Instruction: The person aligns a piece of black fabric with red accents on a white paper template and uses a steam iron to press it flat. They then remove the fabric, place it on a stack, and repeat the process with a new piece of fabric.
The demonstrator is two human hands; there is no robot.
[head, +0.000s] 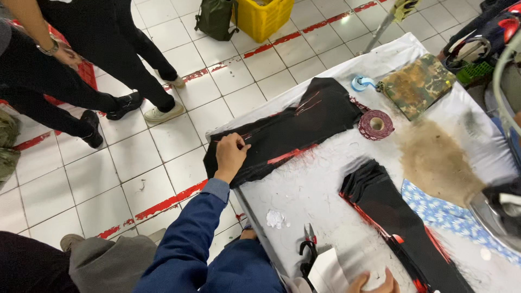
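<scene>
left hand [230,154] pinching black fabric [293,133] | yellow crate [262,17]: contents unclear

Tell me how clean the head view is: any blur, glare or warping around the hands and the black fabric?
Head view: even overhead light, soft shadows; left hand pinching the black fabric piece with red stripes is sharp; right hand is cut off by the bottom edge; the shiny grey metal object at the right edge is blurred, with glare; wide-angle lens bends the white floor tiles.

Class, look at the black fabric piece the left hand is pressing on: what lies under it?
Under the black fabric piece lies the white-covered table; the fabric's near-left edge overhangs it. The left hand rests on top. Anything between fabric and table is covered.
</scene>
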